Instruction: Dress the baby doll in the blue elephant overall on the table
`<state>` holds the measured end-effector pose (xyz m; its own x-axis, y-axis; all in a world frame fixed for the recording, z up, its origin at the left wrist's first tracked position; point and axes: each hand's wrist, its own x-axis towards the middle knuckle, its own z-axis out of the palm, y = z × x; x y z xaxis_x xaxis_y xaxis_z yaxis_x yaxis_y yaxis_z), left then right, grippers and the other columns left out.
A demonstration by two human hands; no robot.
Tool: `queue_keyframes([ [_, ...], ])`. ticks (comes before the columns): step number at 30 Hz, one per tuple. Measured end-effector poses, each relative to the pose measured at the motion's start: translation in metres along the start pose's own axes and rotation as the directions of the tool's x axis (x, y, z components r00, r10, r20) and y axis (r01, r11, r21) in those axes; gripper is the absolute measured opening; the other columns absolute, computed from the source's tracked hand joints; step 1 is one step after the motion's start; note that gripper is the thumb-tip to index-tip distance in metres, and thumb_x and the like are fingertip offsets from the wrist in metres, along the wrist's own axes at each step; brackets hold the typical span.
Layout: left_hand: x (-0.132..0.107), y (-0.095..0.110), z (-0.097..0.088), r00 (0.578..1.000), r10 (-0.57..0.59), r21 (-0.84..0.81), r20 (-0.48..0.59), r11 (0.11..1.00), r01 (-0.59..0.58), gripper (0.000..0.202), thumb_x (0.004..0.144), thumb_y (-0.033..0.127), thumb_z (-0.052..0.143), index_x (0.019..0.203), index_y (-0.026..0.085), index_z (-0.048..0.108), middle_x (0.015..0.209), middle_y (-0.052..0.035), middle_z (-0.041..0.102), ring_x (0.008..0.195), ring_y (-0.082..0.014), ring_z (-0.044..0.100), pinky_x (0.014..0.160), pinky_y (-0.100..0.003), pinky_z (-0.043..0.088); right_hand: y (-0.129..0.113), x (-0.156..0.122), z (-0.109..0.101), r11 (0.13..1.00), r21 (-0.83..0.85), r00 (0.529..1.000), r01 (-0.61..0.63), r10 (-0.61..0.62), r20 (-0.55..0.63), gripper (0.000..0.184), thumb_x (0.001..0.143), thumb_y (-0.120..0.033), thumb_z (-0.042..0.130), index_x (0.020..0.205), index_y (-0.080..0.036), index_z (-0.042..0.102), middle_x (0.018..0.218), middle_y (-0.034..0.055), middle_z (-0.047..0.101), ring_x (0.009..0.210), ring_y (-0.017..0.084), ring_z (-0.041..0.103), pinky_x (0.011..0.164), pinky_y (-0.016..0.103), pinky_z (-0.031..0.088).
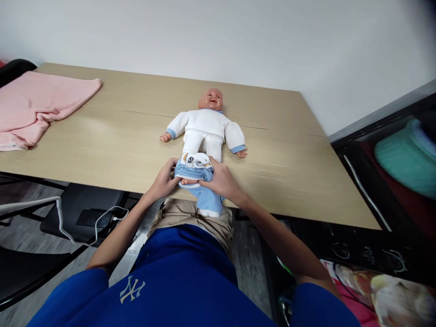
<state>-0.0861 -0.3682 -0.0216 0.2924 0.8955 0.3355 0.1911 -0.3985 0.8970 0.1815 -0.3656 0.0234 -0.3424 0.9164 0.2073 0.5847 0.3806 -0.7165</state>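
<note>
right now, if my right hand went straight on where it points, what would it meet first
The bunched blue garment, which your right hand grips; perhaps the white legs of the baby doll just beyond, though depth is unclear.

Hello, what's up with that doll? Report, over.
Left hand and right hand both holding blue-and-white garment. Doll face-up on table, foot partly showing. Pink cloth off left, apart from both hands.

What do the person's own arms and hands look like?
The left hand and right hand are bare and ungloved. Short, plain blue sleeves leave the forearms uncovered; the blue shirt bears a pale NY monogram on the chest.
</note>
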Motion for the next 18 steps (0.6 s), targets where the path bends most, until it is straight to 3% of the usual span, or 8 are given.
queue_keyframes([
  [6,-0.002,-0.008,0.006,0.997,0.028,-0.019,-0.074,0.999,-0.03,0.031,0.109,0.036,0.071,0.135,0.019,0.07,0.133,-0.0131,0.078,0.122,-0.027,0.076,0.111,-0.043,0.06,-0.004,0.002,0.0,0.999,0.036,0.999,-0.016,0.017,-0.031,0.074,0.082,-0.024,0.086,0.152,-0.02,0.063,0.141,0.0175,0.083,0.127,0.038,0.08,0.11,0.053,0.065],
  [13,-0.003,-0.011,0.007,0.998,0.02,-0.064,-0.058,0.998,-0.024,0.038,0.109,0.039,0.074,0.142,0.021,0.069,0.143,-0.016,0.075,0.127,-0.0279,0.075,0.109,-0.043,0.064,-0.003,0.002,0.001,0.983,0.182,1.0,-0.013,0.017,-0.022,0.071,0.078,-0.022,0.083,0.143,-0.027,0.057,0.134,0.0098,0.08,0.123,0.034,0.078,0.107,0.048,0.064],
  [18,-0.006,-0.011,0.011,0.999,-0.038,-0.136,-0.021,0.99,0.035,0.051,0.11,0.046,0.073,0.153,0.021,0.06,0.143,-0.0162,0.072,0.113,-0.0247,0.078,0.101,-0.039,0.066,0.005,0.002,0.005,0.968,0.252,0.999,-0.016,0.025,-0.033,0.076,0.077,-0.019,0.08,0.148,-0.028,0.055,0.138,0.0091,0.078,0.128,0.032,0.077,0.114,0.048,0.063],
])
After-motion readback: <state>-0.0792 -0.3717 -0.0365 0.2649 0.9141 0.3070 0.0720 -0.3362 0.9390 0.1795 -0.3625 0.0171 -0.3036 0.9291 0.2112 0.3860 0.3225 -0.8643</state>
